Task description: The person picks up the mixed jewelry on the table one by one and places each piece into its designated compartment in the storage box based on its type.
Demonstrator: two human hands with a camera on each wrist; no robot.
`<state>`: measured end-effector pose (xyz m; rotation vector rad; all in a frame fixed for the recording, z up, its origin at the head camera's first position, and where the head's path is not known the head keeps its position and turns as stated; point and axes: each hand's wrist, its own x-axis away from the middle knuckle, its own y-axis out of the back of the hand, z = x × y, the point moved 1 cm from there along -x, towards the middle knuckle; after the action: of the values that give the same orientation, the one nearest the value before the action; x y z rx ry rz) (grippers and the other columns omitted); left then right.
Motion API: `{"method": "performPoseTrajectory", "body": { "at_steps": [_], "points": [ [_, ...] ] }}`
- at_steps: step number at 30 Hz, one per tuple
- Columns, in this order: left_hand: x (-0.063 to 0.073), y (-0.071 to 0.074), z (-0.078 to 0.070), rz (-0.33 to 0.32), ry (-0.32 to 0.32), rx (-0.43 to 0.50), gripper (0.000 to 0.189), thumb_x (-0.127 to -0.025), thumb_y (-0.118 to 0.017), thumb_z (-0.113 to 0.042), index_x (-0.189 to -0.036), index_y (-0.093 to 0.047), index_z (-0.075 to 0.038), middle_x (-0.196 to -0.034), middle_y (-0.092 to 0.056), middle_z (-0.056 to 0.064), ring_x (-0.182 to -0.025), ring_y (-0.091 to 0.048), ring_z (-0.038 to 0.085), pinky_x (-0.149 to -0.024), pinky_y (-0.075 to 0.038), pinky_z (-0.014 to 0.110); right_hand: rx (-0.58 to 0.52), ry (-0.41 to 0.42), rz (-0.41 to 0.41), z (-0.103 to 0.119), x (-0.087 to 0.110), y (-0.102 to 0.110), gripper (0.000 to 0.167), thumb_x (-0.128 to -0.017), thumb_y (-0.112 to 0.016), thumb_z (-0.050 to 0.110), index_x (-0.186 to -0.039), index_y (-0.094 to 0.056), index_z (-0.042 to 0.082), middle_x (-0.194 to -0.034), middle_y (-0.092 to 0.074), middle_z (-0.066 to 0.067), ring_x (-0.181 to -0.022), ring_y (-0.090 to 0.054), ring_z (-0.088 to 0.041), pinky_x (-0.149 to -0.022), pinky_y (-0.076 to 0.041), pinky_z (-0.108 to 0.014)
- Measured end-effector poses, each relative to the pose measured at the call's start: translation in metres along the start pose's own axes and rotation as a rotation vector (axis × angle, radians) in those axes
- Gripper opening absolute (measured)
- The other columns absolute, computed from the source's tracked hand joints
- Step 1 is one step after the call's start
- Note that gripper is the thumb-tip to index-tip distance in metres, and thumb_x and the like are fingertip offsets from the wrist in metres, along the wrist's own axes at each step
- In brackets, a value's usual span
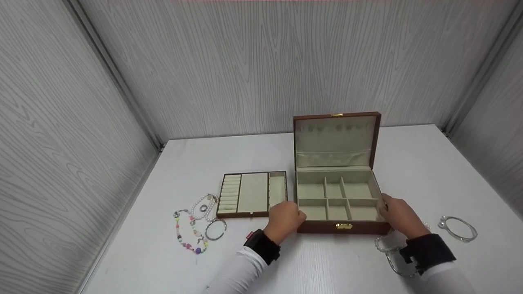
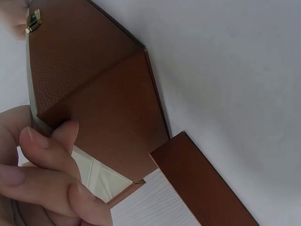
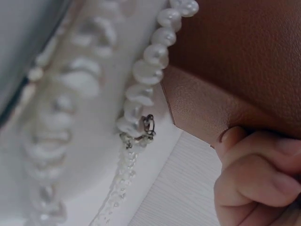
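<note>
Box (image 1: pixel 320 227) between left hand (image 1: pixel 282 220) and right (image 1: pixel 402 215)

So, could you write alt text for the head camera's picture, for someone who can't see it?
A person's left hand and right hand hold opposite sides of an open six-compartment brown jewelry box on a white table. A lined jewelry tray lies to its left, near a multicolored bead strand; a silver bangle lies far right.

Left grip (image 1: pixel 284 221), right grip (image 1: pixel 403 216) well apart, fingers (image 2: pixel 51 188) curled; both forearms (image 1: pixel 445 279) stretched forward, angled inward.
</note>
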<state>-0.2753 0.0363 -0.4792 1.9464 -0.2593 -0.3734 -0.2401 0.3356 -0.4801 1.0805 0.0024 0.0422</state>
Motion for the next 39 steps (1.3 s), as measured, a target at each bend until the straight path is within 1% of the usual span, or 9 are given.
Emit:
{"method": "performPoseTrajectory", "body": {
  "at_steps": [10,15,19,22,25,28,31,35,39],
  "points": [
    [0.009,0.004,0.008,-0.011,-0.017,0.004,0.040,-0.069,-0.053,-0.014,-0.049,-0.019,-0.021,-0.051,-0.014,-0.010,-0.047,-0.018,0.008,-0.039,-0.016,0.021,0.001,0.001,0.032,0.006,-0.007,-0.005,0.041,-0.091,-0.046,0.009,-0.128,-0.044,-0.008,-0.086,-0.064,-0.015,-0.075,-0.056,-0.018,-0.066,-0.046,-0.034],
    [0.014,0.007,0.013,-0.031,-0.020,0.013,0.043,-0.077,-0.053,-0.017,-0.048,-0.022,-0.021,-0.049,-0.016,-0.011,-0.045,-0.019,0.006,-0.038,-0.017,0.019,0.000,-0.007,0.062,0.009,-0.010,-0.006,0.043,-0.092,-0.045,0.011,-0.130,-0.042,-0.008,-0.089,-0.065,-0.018,-0.070,-0.057,-0.017,-0.060,-0.046,-0.031],
    [0.018,0.019,0.026,-0.036,-0.003,0.030,0.048,-0.088,-0.054,-0.027,-0.048,-0.028,-0.020,-0.047,-0.022,-0.011,-0.043,-0.023,0.005,-0.038,-0.020,0.019,0.071,-0.034,0.022,0.022,-0.013,0.000,0.030,-0.090,-0.046,0.016,-0.106,-0.057,-0.007,-0.076,-0.063,-0.014,-0.063,-0.054,-0.018,-0.052,-0.043,-0.032],
    [0.020,0.034,0.045,-0.050,0.043,0.021,0.046,-0.089,-0.055,-0.029,-0.050,-0.034,-0.018,-0.048,-0.029,-0.010,-0.043,-0.027,0.006,-0.039,-0.022,0.019,0.159,-0.076,-0.069,0.042,-0.013,0.005,0.025,-0.087,-0.050,0.020,-0.081,-0.058,-0.003,-0.066,-0.058,-0.013,-0.056,-0.052,-0.021,-0.045,-0.038,-0.035],
    [0.021,0.051,0.069,-0.086,0.115,-0.003,0.034,-0.088,-0.056,-0.027,-0.057,-0.051,-0.015,-0.052,-0.048,-0.007,-0.046,-0.038,0.007,-0.042,-0.029,0.021,0.204,-0.091,-0.159,0.071,-0.013,0.009,0.027,-0.085,-0.054,0.022,-0.083,-0.058,-0.005,-0.065,-0.056,-0.015,-0.051,-0.052,-0.025,-0.040,-0.036,-0.037],
    [0.024,0.067,0.098,-0.121,0.209,-0.009,0.021,-0.087,-0.057,-0.025,-0.072,-0.064,-0.012,-0.066,-0.064,0.000,-0.053,-0.052,0.012,-0.045,-0.037,0.025,0.186,-0.031,-0.208,0.103,-0.015,0.008,0.029,-0.085,-0.057,0.022,-0.093,-0.061,-0.005,-0.070,-0.061,-0.017,-0.052,-0.054,-0.024,-0.042,-0.038,-0.036],
    [0.028,0.078,0.130,-0.162,0.303,-0.010,0.015,-0.086,-0.058,-0.021,-0.078,-0.066,-0.011,-0.074,-0.067,0.003,-0.059,-0.057,0.015,-0.048,-0.039,0.026,0.132,0.037,-0.194,0.135,-0.020,-0.002,0.024,-0.086,-0.055,0.020,-0.094,-0.066,0.000,-0.065,-0.063,-0.010,-0.050,-0.051,-0.018,-0.043,-0.038,-0.031],
    [0.034,0.080,0.167,-0.195,0.393,-0.058,0.012,-0.083,-0.058,-0.013,-0.073,-0.064,-0.008,-0.071,-0.065,0.006,-0.060,-0.056,0.018,-0.048,-0.039,0.030,0.120,0.114,-0.165,0.178,-0.031,-0.030,0.017,-0.083,-0.053,0.011,-0.070,-0.062,0.004,-0.058,-0.058,-0.006,-0.049,-0.046,-0.015,-0.042,-0.038,-0.030],
    [0.036,0.070,0.189,-0.118,0.429,-0.133,0.007,-0.079,-0.061,-0.010,-0.075,-0.065,-0.007,-0.077,-0.067,0.010,-0.069,-0.063,0.025,-0.054,-0.047,0.040,0.230,0.199,-0.154,0.210,-0.044,-0.067,0.024,-0.080,-0.052,0.001,-0.057,-0.051,0.006,-0.058,-0.057,-0.008,-0.051,-0.052,-0.019,-0.042,-0.044,-0.036]
  ]
}}
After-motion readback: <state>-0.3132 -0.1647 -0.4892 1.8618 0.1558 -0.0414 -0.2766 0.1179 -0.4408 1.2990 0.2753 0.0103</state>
